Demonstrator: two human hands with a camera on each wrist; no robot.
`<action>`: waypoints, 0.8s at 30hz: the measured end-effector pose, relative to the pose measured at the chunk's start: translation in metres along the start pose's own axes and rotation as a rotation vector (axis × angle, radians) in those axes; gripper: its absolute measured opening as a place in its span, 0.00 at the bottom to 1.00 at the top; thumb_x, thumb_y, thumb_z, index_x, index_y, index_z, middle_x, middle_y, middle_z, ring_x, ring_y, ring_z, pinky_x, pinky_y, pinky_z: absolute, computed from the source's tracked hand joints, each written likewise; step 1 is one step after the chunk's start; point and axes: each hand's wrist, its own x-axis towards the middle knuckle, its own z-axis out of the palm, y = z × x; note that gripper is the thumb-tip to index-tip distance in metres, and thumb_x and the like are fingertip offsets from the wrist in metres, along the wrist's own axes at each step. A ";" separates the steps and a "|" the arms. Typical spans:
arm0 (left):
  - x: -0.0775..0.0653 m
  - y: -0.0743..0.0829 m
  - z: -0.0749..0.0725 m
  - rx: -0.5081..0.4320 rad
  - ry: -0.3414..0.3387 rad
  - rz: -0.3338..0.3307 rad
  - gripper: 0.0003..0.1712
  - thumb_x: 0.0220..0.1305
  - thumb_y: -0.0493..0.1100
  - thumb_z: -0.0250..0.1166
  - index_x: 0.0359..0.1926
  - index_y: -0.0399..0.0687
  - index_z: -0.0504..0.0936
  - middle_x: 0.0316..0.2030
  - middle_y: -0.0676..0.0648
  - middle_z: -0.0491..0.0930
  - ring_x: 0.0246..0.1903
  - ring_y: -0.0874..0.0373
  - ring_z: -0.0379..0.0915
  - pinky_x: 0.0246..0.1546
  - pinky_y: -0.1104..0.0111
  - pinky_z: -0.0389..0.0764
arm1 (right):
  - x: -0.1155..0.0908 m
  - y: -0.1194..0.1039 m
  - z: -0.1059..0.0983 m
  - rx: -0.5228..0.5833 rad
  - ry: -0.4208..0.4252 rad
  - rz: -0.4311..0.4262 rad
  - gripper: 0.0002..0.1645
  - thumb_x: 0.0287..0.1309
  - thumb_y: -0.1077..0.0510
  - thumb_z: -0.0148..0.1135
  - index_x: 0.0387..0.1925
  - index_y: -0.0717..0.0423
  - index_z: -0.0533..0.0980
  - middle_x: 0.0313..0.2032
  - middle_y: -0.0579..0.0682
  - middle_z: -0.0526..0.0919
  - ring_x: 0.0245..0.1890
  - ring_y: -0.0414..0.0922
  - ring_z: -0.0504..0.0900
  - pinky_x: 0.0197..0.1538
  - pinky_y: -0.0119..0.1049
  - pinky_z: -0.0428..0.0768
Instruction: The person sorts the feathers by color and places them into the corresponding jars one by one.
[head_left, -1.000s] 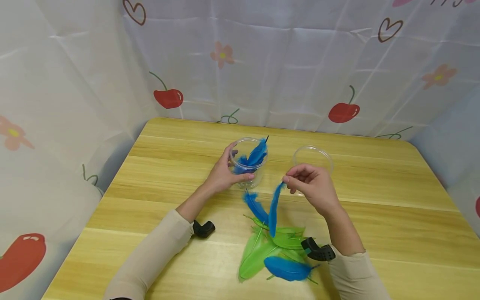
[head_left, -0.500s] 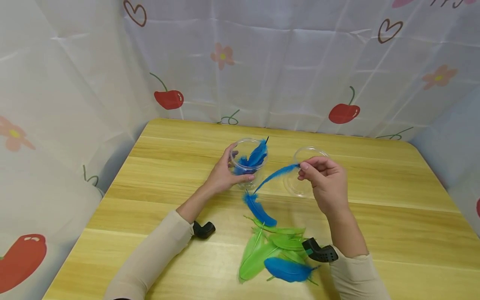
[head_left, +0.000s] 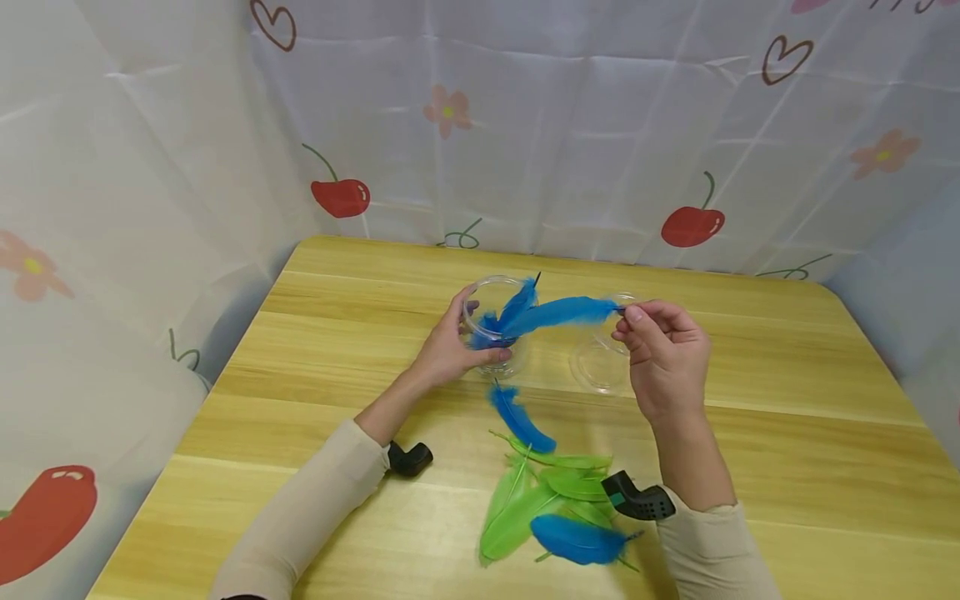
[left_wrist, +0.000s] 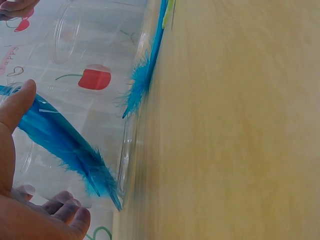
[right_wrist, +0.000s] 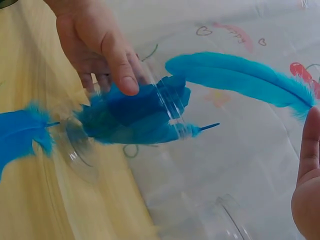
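My left hand (head_left: pixel 444 352) grips a clear plastic cup (head_left: pixel 501 368) from its left side, thumb in front. Several blue feathers (right_wrist: pixel 130 112) stand inside the cup, one quill poking above the rim. Between thumb and fingers, my right hand (head_left: pixel 669 362) pinches the quill end of another blue feather (head_left: pixel 573 311). That feather lies nearly level in the head view, its free tip at the cup's mouth. In the right wrist view the tip appears close to the rim; whether it touches is unclear. The cup's lower part is partly hidden by my left thumb.
A second clear cup (head_left: pixel 598 368) stands beyond the held feather, partly behind my right hand. Nearer me lies a pile of green feathers (head_left: pixel 517 508), with a blue feather (head_left: pixel 577 540) on it. Another blue feather (head_left: pixel 522 422) rests between pile and cup. Printed curtains border the table.
My right hand has moved up and to the right, swinging the pinched blue feather from hanging over the pile to nearly level at the cup's mouth. My left hand and cup stay put.
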 end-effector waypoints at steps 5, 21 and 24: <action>0.000 0.001 0.000 0.000 -0.003 0.004 0.61 0.52 0.53 0.78 0.77 0.62 0.47 0.71 0.39 0.60 0.68 0.42 0.59 0.63 0.50 0.67 | 0.001 0.007 0.000 0.024 0.049 -0.040 0.07 0.56 0.81 0.59 0.30 0.72 0.79 0.28 0.61 0.85 0.24 0.47 0.85 0.33 0.36 0.85; -0.001 -0.001 0.000 0.000 -0.007 0.008 0.61 0.53 0.52 0.78 0.77 0.62 0.46 0.71 0.40 0.59 0.68 0.42 0.59 0.63 0.50 0.67 | -0.004 0.043 -0.001 -0.060 0.158 0.015 0.09 0.55 0.80 0.60 0.29 0.68 0.81 0.28 0.59 0.86 0.23 0.46 0.85 0.32 0.35 0.85; -0.001 0.000 -0.001 0.003 -0.003 0.005 0.61 0.53 0.52 0.78 0.77 0.62 0.46 0.71 0.41 0.60 0.69 0.42 0.59 0.64 0.51 0.67 | -0.005 0.049 0.002 -0.091 0.164 0.021 0.10 0.55 0.80 0.61 0.29 0.67 0.81 0.28 0.58 0.86 0.24 0.46 0.86 0.33 0.35 0.85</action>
